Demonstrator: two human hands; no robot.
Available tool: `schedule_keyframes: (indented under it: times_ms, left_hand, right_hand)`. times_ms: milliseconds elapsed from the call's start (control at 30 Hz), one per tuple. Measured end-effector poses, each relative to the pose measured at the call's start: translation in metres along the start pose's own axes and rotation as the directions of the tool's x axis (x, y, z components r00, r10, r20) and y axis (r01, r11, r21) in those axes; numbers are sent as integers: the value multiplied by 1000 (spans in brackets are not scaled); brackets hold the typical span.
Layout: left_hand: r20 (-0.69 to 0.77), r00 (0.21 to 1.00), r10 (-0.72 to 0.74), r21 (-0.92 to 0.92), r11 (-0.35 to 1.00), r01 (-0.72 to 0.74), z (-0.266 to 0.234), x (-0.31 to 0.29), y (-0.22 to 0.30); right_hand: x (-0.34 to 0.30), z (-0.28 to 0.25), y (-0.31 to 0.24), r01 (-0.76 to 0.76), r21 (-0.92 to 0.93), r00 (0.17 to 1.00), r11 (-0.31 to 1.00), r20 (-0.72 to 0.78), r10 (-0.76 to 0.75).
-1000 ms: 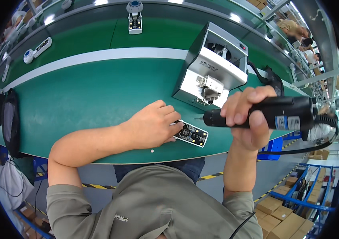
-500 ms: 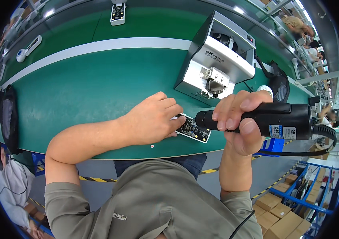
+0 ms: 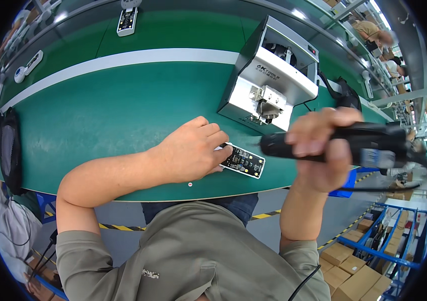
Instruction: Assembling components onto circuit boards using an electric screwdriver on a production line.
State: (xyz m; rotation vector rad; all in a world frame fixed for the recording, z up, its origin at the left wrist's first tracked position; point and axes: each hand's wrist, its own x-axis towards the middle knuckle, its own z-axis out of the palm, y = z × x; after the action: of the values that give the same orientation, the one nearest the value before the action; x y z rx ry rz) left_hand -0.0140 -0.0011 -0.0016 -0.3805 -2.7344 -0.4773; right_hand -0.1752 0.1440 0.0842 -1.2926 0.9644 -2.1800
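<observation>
A white-cased device with a bare black circuit board (image 3: 246,163) lies on the green bench near its front edge. My left hand (image 3: 198,150) is closed on the device's left end, and the fingers cover that end. My right hand (image 3: 321,145) wraps around a black electric screwdriver (image 3: 366,145), held above the bench to the right of the board. Motion blurs both the hand and the tool. The screwdriver's thin tip points left and stands apart from the board. A cable curves from its rear end.
A silver-and-black screw feeder (image 3: 278,75) stands beyond the board. Behind a white rail (image 3: 138,56), a green conveyor carries another open device (image 3: 127,21) and a white one (image 3: 28,66). Cardboard boxes (image 3: 354,271) fill the lower right. A co-worker's white sleeve (image 3: 10,220) shows at left.
My right hand has moved the screwdriver right, away from the board. My left hand stays on the device. The devices on the conveyor have shifted left.
</observation>
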Motion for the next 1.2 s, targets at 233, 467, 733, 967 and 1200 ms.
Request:
schedule_keyframes:
  times_ms: [233,467,733,967,1200]
  left_hand:
    - [24,999,-25,-4,1000,25,-1,-2,3]
    - [31,999,-20,3,1000,20,0,0,3]
    - [-6,1000,-10,25,1000,10,-1,0,2]
    - [-10,1000,0,28,1000,0,0,1,2]
    - [8,1000,-8,33,999,8,-3,2,5]
  right_hand:
    - [27,-12,-14,216,-167,965,962,185,-184]
    - [25,-7,0,143,-274,977,951,192,-91]
    - [-12,-18,-20,-20,-126,999,992,26,24]
    - [-35,-39,-22,-22,-187,995,982,95,41]
    - [-41,-32,-20,-54,-145,997,988,-64,45]
